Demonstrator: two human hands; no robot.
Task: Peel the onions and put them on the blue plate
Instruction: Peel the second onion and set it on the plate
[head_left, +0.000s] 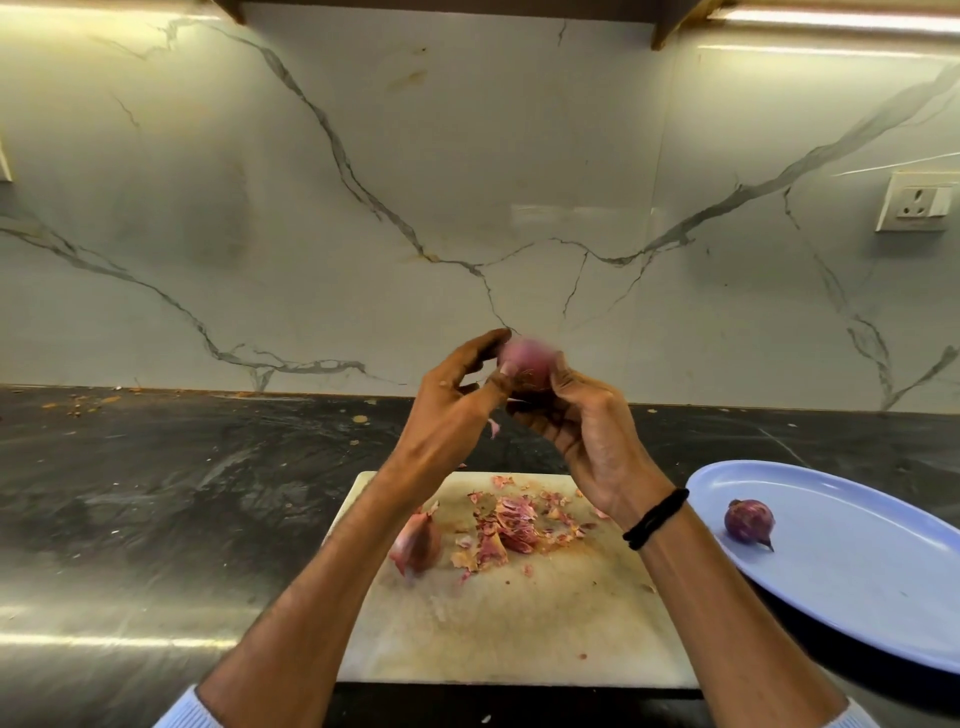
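Two hands: left hand (457, 410) and right hand (587, 431) grip blurred onion (527, 361) at 12 o'clock
Blue plate (857, 587): 3 o'clock, holds peeled onion (749, 521)
Board (519, 623): unpeeled onion (418, 543) at 9 o'clock, skins (506, 530) beside

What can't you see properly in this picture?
Head view: the held onion is motion-blurred and half covered by fingers, so its remaining skin is unclear.
Head view: the blue plate is cut off by the right edge.
Head view: the onion on the board is partly behind the left forearm.
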